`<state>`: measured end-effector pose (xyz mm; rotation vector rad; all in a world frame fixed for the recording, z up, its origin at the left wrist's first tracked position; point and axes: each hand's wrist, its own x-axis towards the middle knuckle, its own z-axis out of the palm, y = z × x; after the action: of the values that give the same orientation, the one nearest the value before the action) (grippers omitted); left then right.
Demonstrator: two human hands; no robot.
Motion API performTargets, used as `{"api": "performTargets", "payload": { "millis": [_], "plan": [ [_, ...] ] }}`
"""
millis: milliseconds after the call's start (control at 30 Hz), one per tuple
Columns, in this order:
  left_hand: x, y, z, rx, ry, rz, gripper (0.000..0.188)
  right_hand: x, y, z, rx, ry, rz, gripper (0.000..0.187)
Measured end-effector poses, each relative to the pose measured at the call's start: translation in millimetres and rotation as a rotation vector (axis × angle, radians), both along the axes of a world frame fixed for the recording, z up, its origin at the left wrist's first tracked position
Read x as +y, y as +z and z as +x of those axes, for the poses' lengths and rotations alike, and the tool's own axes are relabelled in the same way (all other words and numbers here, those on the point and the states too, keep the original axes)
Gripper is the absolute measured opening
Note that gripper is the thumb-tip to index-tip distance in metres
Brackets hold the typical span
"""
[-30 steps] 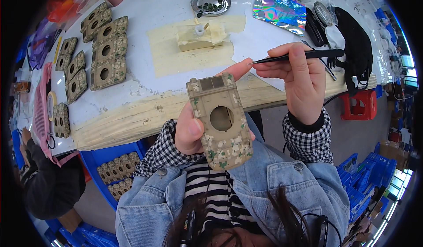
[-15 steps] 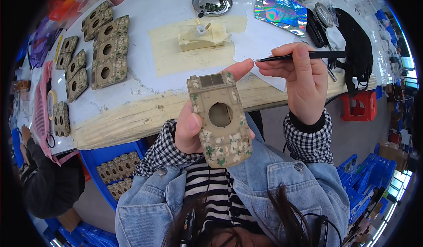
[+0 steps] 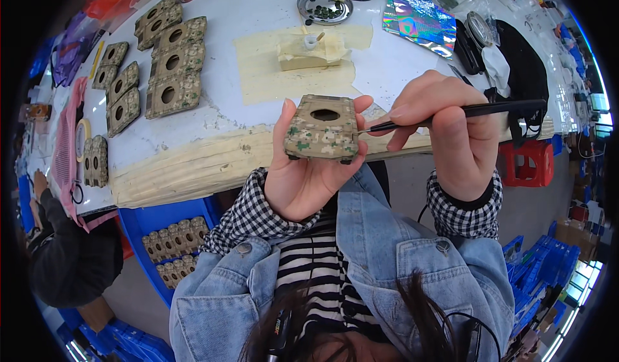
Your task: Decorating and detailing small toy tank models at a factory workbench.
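My left hand holds a camouflage toy tank hull from below and along its sides. The hull is tan with green and white blotches, has a round hole in its top, and shows its near end with small dark bits under the lower corners. In my right hand are slim black tweezers, pinched between thumb and fingers. Their fine tip meets the hull's right side near its end, beside my left fingertips. Whether the tip grips a small part cannot be made out.
More camouflage hulls stand in groups on the table's left. Behind my hands sit a taped block with a small white cup and a round metal dish of dark bits. A blue bin below holds hulls; a red stool stands right.
My left hand has tilted the hull so its near end faces me and moved it up. The tweezers' tip has moved from my left fingertip to the hull's right side.
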<state>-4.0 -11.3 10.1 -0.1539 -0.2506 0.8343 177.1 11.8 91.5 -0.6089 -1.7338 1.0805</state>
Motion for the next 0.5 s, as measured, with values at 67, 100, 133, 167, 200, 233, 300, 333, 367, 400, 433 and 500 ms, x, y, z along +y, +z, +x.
{"api": "performTargets", "payload": {
  "millis": [67, 100, 133, 167, 200, 233, 300, 333, 367, 400, 433, 500],
  "plan": [
    [-0.5, -0.2, -0.2, -0.007, 0.006, 0.009, 0.071, 0.4, 0.1, -1.3, -0.011, 0.018, -0.034, 0.039],
    [-0.7, -0.1, -0.2, -0.01, 0.007, 0.013, 0.07, -0.2, 0.4, -3.3, -0.005, 0.019, -0.06, 0.039],
    [-1.2, 0.4, -0.1, -0.011, 0.014, 0.012, 0.069, -0.5, 0.7, -4.8, 0.0, 0.02, -0.086, 0.039],
    [-1.9, 0.8, 0.3, -0.012, 0.02, 0.011, 0.069, -0.6, 0.7, -5.1, 0.024, 0.038, -0.12, 0.035],
    [-2.4, 1.0, 0.4, -0.013, 0.026, 0.009, 0.068, -0.2, 0.6, -5.1, 0.048, 0.056, -0.154, 0.031],
    [-2.4, 0.4, 0.1, -0.02, 0.023, 0.022, 0.068, 0.2, 0.5, -5.1, 0.073, 0.074, -0.187, 0.028],
    [-2.2, -1.8, 0.0, -0.034, 0.019, 0.046, 0.067, 1.2, 2.2, -4.8, 0.063, 0.093, -0.206, 0.027],
    [-2.6, -1.7, -0.3, -0.039, 0.011, 0.034, 0.067, 1.5, 3.1, -4.9, 0.059, 0.102, -0.215, 0.027],
    [-2.7, -1.3, -0.6, -0.043, 0.002, 0.021, 0.067, 1.3, 3.7, -5.3, 0.054, 0.1, -0.227, 0.027],
    [-2.8, -1.0, -1.0, -0.047, -0.007, 0.008, 0.067, 1.1, 4.2, -5.6, 0.05, 0.098, -0.238, 0.026],
    [-2.7, -1.9, -1.2, -0.055, -0.011, 0.013, 0.067, 1.0, 4.5, -6.0, 0.045, 0.096, -0.25, 0.026],
    [-2.8, -4.6, -1.6, -0.073, -0.016, 0.022, 0.066, 1.1, 4.7, -6.5, 0.041, 0.101, -0.256, 0.026]
  ]
}}
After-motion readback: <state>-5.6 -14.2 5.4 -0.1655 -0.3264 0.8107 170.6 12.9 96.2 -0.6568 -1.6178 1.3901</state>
